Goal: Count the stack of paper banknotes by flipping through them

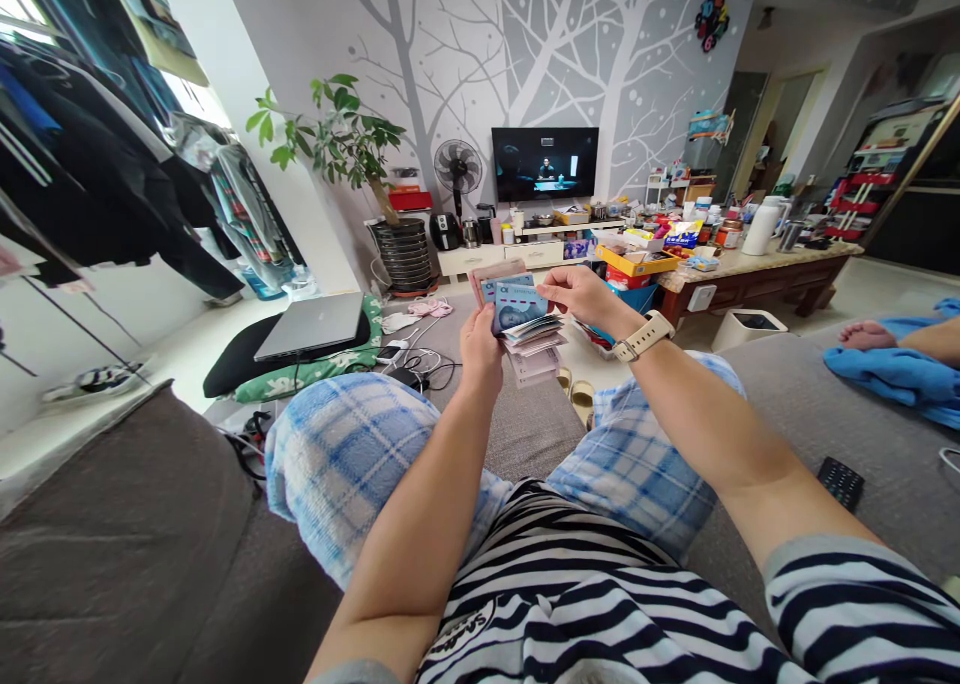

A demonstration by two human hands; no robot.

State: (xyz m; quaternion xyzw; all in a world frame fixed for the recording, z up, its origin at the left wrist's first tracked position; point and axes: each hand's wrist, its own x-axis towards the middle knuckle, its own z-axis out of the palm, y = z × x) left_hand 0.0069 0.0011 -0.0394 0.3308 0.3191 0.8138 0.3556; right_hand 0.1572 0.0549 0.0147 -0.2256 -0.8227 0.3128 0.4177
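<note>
A folded stack of banknotes (534,342) is held up above the grey sofa seat, between my knees. My left hand (481,349) is closed round the left side of the stack, with its thumb on the front. Blue-green notes face me, pinkish notes stick up behind them, and paler ones hang below. My right hand (581,296) is at the upper right, its thumb and fingers pinching the edge of a blue-green note. A watch with a beige strap (643,337) is on my right wrist.
A laptop (311,324) lies on a cushion at the left, beside tangled cables. A cluttered marble-topped table (720,269) stands at the right, near a white bin (748,330). A remote (840,483) and another person's foot (867,335) are on the sofa at the right.
</note>
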